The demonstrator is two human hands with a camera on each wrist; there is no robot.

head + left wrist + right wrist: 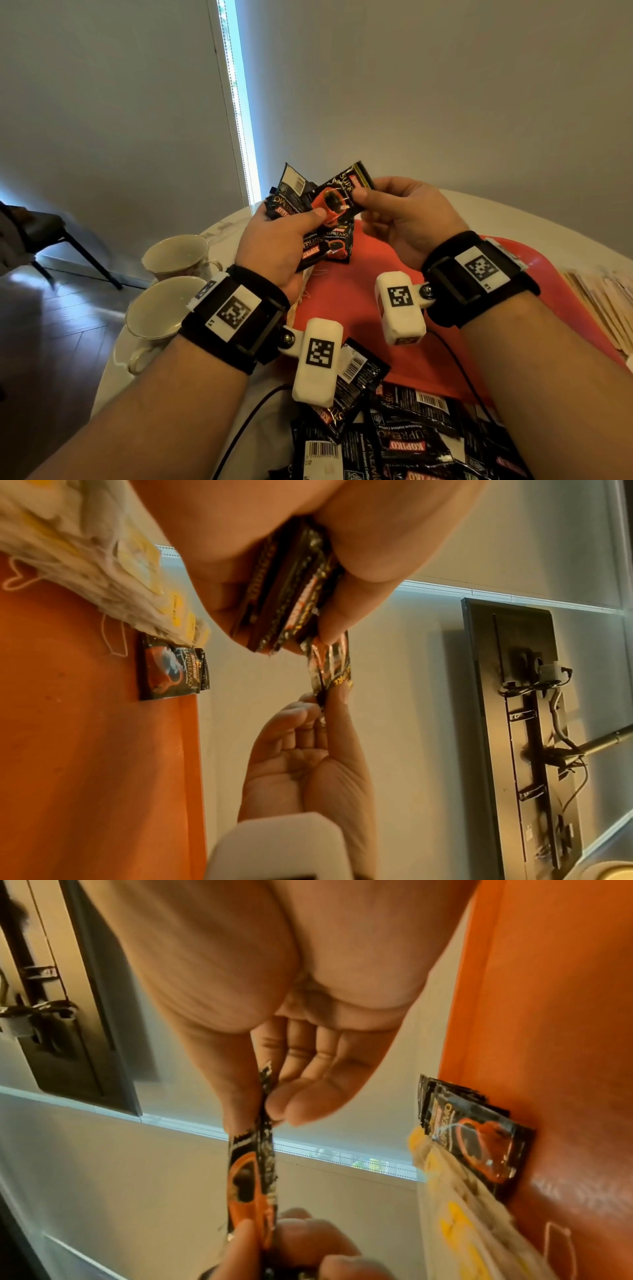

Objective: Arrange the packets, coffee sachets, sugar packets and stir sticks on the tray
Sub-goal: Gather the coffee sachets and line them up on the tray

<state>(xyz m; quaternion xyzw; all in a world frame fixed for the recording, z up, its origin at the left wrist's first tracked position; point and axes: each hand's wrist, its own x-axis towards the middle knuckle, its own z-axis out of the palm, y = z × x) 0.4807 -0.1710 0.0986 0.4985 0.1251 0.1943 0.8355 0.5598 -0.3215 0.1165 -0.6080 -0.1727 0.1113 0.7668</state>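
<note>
The left hand grips a bunch of coffee sachets. The right hand pinches the top sachet at its 2 o'clock end. The red tray waits below, toward 6 o'clock.

Coffee sachets: glossy foil-look film, crinkled, specular glints; same on pile near side of tray.
Tray: smooth red plastic, semi-gloss.
Stir sticks just beside tray: pale matt wood.
Cups beside tray: glazed ceramic, shiny.
Table under tray: smooth, marble-look.
</note>
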